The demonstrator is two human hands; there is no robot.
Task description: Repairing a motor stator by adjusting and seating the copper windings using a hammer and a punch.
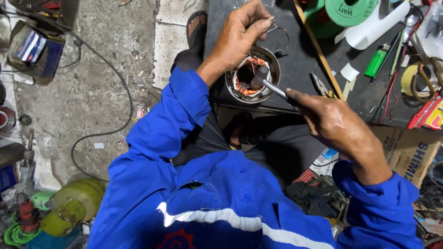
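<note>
- We see our right hand (334, 122) closed around the handle of a small hammer (267, 83); its metal shaft runs up-left, and the dark rounded head sits inside the motor stator (251, 76).
- The stator is a round grey metal ring with copper-orange windings and pale insulation lining its bore. It rests at the near edge of the dark worktop (295, 50).
- Our left hand (240, 34) arches over the stator's far rim, fingers pinched together on a thin wire (282, 32) that loops from the windings.
- Right of the stator lie pliers (319, 84), a green lighter (376, 61) and a yellowish tape roll (414, 79).
- Beyond the stator sit green spools (344, 11).
- Left of the stator, the rough concrete floor (92, 83) carries a black cable (121, 87).
</note>
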